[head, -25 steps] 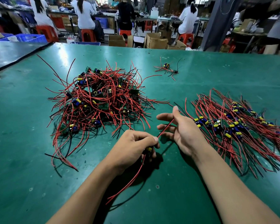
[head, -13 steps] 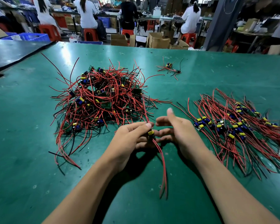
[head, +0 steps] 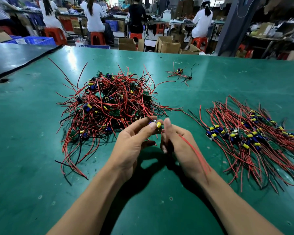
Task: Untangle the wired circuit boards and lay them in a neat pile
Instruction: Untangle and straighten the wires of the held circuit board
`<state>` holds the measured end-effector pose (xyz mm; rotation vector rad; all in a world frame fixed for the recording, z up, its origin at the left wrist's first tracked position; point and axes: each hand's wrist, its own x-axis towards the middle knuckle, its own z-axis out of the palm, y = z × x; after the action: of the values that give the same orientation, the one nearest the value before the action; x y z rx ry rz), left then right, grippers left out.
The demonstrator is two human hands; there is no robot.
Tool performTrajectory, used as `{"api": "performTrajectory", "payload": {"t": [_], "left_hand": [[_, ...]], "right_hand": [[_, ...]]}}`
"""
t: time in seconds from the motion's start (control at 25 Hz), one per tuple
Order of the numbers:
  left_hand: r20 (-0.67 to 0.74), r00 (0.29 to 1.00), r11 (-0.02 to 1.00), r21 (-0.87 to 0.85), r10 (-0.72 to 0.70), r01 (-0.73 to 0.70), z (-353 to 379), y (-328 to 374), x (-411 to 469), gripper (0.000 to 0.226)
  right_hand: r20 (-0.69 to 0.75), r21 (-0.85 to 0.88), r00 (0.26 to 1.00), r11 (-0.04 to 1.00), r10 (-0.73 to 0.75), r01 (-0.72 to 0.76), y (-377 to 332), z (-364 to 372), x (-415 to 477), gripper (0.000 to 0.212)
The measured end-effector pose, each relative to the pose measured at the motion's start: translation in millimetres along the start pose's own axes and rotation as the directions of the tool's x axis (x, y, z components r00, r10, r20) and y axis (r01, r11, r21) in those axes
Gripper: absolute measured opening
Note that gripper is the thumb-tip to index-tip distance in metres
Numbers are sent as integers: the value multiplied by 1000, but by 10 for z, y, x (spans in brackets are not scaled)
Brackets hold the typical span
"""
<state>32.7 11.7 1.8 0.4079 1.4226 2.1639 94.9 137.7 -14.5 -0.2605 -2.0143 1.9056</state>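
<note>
Pinched by the left hand (head: 134,143) above the middle of the worktop (head: 41,167), the board (head: 157,125) now has its red wires (head: 195,153) pulled through the gripping right hand (head: 178,143) instead of hanging, so it looks free for the pile (head: 253,138) by the right edge.

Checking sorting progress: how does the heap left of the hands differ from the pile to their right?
The left heap is mounded, wires looping every way; the right pile lies flatter, wires roughly parallel. Boards sit scattered through the left heap but form a band across the right pile. Both hold boards with red and black wires.
</note>
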Motion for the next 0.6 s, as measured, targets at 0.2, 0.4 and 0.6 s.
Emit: {"api": "performTrajectory", "payload": {"t": [0.2,0.4,0.6], "left_hand": [[120,992,998,-53,24,-18,29,-13,-47,35],[85,995,997,-48,58,-54,56,-18,-57,33],[237,971,975,-206,-30,80,35,-30,-39,29]], "right_hand": [[55,560,984,810,172,-173,-143,-66,37,45],[76,582,963,772,259,-254,-188,-60,6,48],[110,622,954,729,279,-285,-231,-125,23,44]]}}
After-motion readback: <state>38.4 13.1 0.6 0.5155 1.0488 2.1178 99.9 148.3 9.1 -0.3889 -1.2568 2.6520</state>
